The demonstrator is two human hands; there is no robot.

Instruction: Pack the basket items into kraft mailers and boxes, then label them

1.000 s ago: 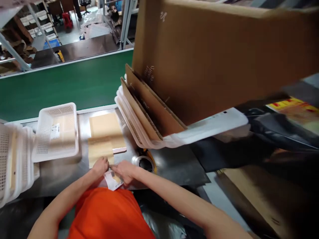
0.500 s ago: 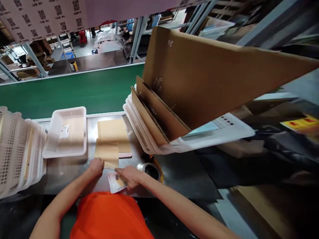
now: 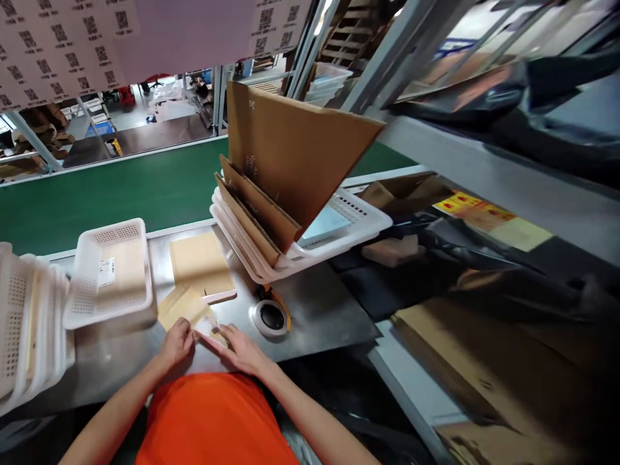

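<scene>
My left hand [image 3: 177,342] is closed on the near edge of a tan envelope [image 3: 180,306], which lies turned at an angle on the metal bench. With my right hand [image 3: 243,351] I hold a small flat packet [image 3: 208,327], white with printing, at the envelope's near end. Whether the packet is partly inside the envelope I cannot tell. Just beyond, a larger tan envelope [image 3: 198,257] lies flat, with a thin pale-edged item [image 3: 221,296] at its near side. A tape roll on a yellow dispenser [image 3: 270,316] rests right of my right hand.
A white basket [image 3: 146,265] holding a labelled tan envelope stands left, beside nested baskets [image 3: 12,323]. On the right, stacked baskets [image 3: 242,248] carry upright cardboard sheets [image 3: 290,148]. A green conveyor belt [image 3: 97,203] runs behind the bench. Cardboard [image 3: 475,355] lies at lower right.
My right hand has lifted the packet from the bench to the envelope's near end. The envelope has turned at an angle under my left hand. The view has swung right.
</scene>
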